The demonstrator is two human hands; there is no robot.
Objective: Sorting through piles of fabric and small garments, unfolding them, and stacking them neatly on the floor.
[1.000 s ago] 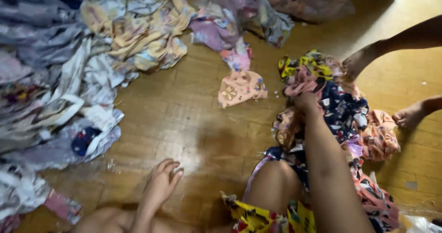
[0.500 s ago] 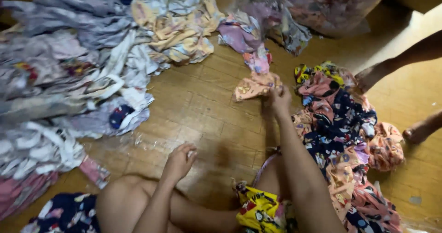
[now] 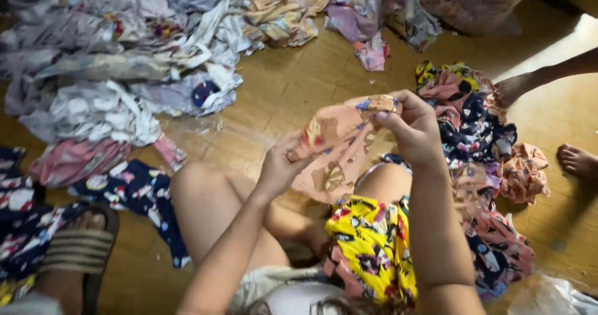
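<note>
Head view, one only. Peach cloth [image 3: 339, 150] held up over bent knees, above wood floor [image 3: 280, 97]. Left hand [image 3: 283, 165] pinching lower left edge of cloth, fingers closed on fabric. Right hand [image 3: 408, 125] gripping upper right edge, thumb and fingers pressed on it. Yellow floral piece [image 3: 374, 246] on lap below cloth. Stack of patterned pieces [image 3: 479, 140] just right of right hand, running down to lower right. Big pale heap [image 3: 124, 59] across top left, well apart from hands. Navy print piece [image 3: 134, 190] beside left knee. Striped sandal [image 3: 78, 249] on foot, bottom left. Two bare feet [image 3: 517, 87] of another person at right edge, one touching stack.
</note>
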